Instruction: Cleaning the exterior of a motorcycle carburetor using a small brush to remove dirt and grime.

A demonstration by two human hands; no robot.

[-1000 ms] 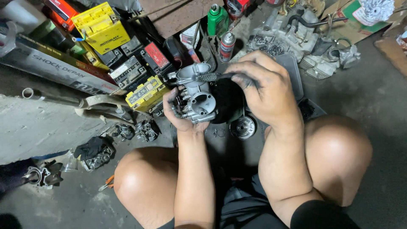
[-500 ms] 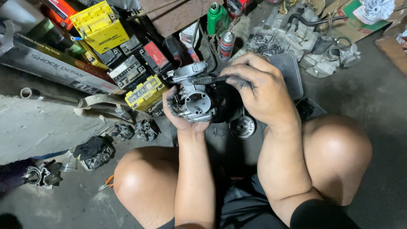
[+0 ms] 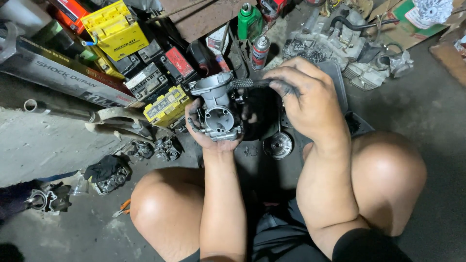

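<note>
My left hand (image 3: 206,130) cradles a grey metal carburetor (image 3: 218,109) from below, its round bore facing up at me. My right hand (image 3: 303,99), blackened with grease, is closed on a thin knurled tool (image 3: 247,83) that lies across the top of the carburetor. Both hands are raised above a black tray (image 3: 340,80) on the floor, between my bare knees.
Several small batteries, yellow (image 3: 115,30) and black (image 3: 145,81), are piled at the upper left. A green bottle (image 3: 249,20) and a spray can (image 3: 260,51) stand behind. An engine part (image 3: 340,41) lies upper right, a round metal piece (image 3: 277,144) below my hands, small parts (image 3: 153,149) at left.
The carburetor has been turned slightly in my left hand. My right hand has shifted a little along its top with the tool.
</note>
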